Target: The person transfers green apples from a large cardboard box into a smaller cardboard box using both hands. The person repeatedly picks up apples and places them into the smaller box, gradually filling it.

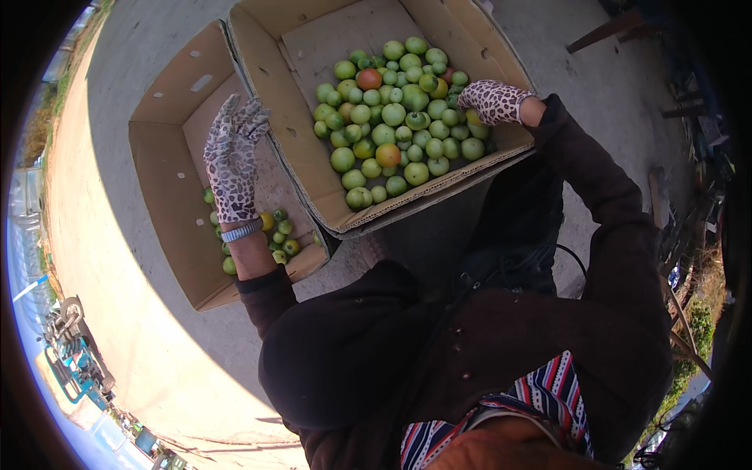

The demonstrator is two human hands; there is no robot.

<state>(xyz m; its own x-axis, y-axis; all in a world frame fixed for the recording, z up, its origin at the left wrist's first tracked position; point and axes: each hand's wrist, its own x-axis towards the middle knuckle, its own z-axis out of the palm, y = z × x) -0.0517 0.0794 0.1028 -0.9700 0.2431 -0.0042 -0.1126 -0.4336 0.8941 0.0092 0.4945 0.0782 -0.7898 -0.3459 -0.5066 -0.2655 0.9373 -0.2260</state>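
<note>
My left hand (232,158), in a leopard-print glove with soiled fingers, hovers over the lower cardboard box (161,170) on the left. Its fingers are stretched out and apart, and nothing shows in them. Below that wrist lie several small green tomatoes (291,247) and a yellow one (267,221) in the box. My right hand (493,103), gloved in the same print, reaches to the right edge of the tomato heap (393,114) in the larger cardboard box (311,202). A yellow-orange tomato (474,117) sits against it; its fingertips are hidden. Most tomatoes there are green, with a few orange-red (369,79).
Concrete floor (141,76) surrounds the boxes, shaded here and sunlit at far left. Dark wooden legs (605,30) stand at upper right. A blue wheeled vehicle (73,358) is outside at lower left. My bent knee (335,352) is close below the boxes.
</note>
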